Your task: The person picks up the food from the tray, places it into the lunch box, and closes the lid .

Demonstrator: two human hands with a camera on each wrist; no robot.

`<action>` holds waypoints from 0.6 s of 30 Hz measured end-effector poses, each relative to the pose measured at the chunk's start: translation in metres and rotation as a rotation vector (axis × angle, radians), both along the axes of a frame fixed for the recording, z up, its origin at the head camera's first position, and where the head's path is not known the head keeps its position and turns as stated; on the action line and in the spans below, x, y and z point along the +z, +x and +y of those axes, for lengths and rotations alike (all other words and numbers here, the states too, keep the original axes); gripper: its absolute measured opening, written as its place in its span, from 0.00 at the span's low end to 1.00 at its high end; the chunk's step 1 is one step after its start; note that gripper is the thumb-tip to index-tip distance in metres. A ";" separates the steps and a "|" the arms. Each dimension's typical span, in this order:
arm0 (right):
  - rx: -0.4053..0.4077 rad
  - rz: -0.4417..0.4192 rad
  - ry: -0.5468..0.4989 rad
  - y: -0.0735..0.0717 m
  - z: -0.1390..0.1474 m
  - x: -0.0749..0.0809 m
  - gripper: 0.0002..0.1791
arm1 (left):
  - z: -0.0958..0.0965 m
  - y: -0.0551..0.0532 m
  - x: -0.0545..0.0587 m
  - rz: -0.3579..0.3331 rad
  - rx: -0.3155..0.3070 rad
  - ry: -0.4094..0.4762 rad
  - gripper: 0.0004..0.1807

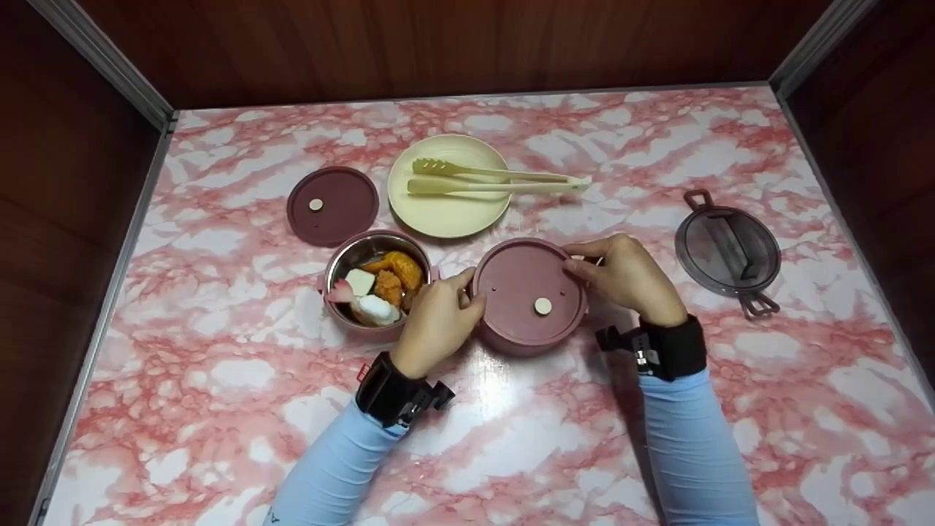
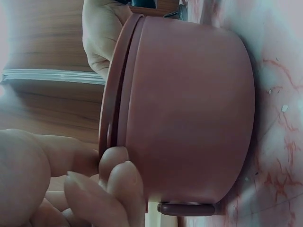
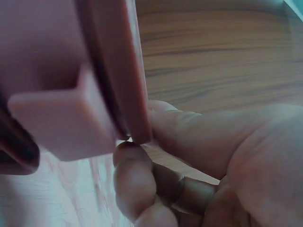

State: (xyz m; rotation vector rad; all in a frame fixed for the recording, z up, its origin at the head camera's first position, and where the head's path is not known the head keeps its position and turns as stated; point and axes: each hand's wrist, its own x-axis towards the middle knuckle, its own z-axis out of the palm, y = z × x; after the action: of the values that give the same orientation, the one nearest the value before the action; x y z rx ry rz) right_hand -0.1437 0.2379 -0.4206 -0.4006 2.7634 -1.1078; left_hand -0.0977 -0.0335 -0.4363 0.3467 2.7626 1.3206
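A mauve lid (image 1: pixel 527 292) with a small cream knob sits over the top of a mauve pot (image 2: pixel 189 113) at the middle of the table. My left hand (image 1: pixel 440 321) pinches the lid's left edge, fingertips at the rim. On the opposite side, my right hand (image 1: pixel 628 274) holds the edge between thumb and fingers. A thin dark gap runs between lid and pot wall in the left wrist view. Close to my left hand stands a second mauve pot (image 1: pixel 340 315), uncovered, holding several foods; the hand partly hides its right side.
A dark round lid (image 1: pixel 350 208) lies behind the uncovered pot. Cream tongs (image 1: pixel 526 187) rest across a pale yellow plate (image 1: pixel 445 223), their end sticking out to the right. At the right is a grey see-through lid (image 1: pixel 701 256) with two side loops. Wooden walls (image 1: pixel 467 44) border the table.
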 end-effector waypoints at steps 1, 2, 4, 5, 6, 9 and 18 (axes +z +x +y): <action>0.004 0.001 -0.003 0.000 0.000 0.000 0.15 | 0.000 0.000 0.000 -0.005 0.000 -0.001 0.26; 0.007 0.001 -0.005 -0.001 0.000 -0.001 0.15 | -0.001 0.000 0.000 -0.011 -0.001 -0.002 0.26; 0.015 0.000 -0.006 -0.001 0.000 -0.002 0.15 | -0.001 0.000 -0.001 -0.021 -0.004 -0.004 0.27; 0.016 -0.001 -0.005 -0.001 0.000 -0.002 0.15 | -0.001 0.000 -0.001 -0.026 -0.007 -0.002 0.27; 0.018 -0.006 -0.002 -0.001 0.000 -0.002 0.15 | -0.001 0.000 -0.001 -0.030 -0.009 0.000 0.27; 0.019 -0.012 0.019 0.000 -0.001 -0.001 0.16 | -0.002 0.000 -0.002 -0.035 -0.013 0.004 0.28; 0.039 0.020 0.053 0.002 -0.002 0.002 0.15 | -0.001 -0.002 -0.004 0.004 -0.015 0.005 0.27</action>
State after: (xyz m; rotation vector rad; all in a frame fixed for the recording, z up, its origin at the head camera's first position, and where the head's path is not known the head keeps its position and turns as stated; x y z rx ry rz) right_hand -0.1418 0.2363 -0.4186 -0.4589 2.7831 -1.0248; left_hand -0.0993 -0.0343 -0.4402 0.3710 2.7548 1.3254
